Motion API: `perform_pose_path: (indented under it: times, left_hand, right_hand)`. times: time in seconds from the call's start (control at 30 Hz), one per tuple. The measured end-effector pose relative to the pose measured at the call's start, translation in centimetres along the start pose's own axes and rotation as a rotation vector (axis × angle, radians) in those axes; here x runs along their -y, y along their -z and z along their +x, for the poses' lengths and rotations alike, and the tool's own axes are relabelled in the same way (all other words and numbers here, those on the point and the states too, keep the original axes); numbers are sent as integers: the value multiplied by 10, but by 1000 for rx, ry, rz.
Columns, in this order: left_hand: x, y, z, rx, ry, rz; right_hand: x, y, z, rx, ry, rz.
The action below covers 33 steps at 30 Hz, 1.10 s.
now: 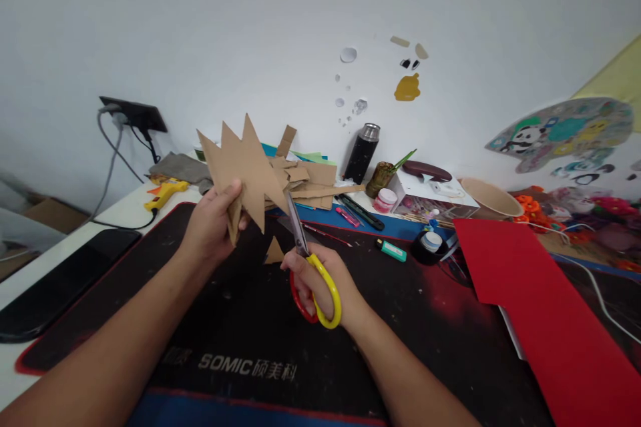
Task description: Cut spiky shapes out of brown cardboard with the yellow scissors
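Observation:
My left hand grips a brown cardboard piece cut into several pointed spikes, held upright above the black desk mat. My right hand is closed through the handles of yellow-and-red scissors, whose blades point up toward the cardboard's right edge. A small triangular cardboard offcut sits just below the blades, left of my right hand.
A pile of cardboard scraps lies behind. A yellow glue gun sits at left, a black flask and small boxes at the back, a red paper sheet at right, a dark keyboard-like object far left.

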<state>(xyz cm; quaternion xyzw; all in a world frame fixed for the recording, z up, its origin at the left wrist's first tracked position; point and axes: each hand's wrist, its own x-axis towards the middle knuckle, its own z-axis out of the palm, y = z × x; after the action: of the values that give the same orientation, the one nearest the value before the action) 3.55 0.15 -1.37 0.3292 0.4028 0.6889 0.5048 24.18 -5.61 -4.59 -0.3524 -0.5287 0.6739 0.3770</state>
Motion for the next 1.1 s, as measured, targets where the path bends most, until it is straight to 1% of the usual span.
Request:
perform_pose_path:
  times: [0.1,0.17,0.27,0.37,0.47,0.57,0.73,0.83,0.9,1.0,1.1]
  left_hand:
    - [1,1,1,-16,-20,-35]
    - [3,2,1,-1,-13,-53]
    - [10,3,0,40,63,-40]
    - [21,4,-4,83,141,4]
    - [29,3,-10,170,179,36]
    - [30,0,-13,237,184,59]
    - [30,-4,-14,274,186,118]
    - [29,-5,-13,284,134,184]
    - [27,-5,-13,260,103,209]
    - [23,-3,-13,236,109,146]
    - [20,-1,-12,277,136,87]
  right_hand:
    - [1,0,2,-63,22,60]
    - [1,1,3,-130,43,87]
    - [2,3,6,-222,61,117]
    - [2,6,7,-269,53,151]
    - [2,7,7,-272,48,174]
    - [3,7,7,-256,50,198]
    - [5,9,6,-243,67,230]
    - [5,8,7,-234,63,227]
    - [6,7,7,-227,54,189]
    - [7,5,7,-214,42,75]
    - [5,2,6,-219,29,0]
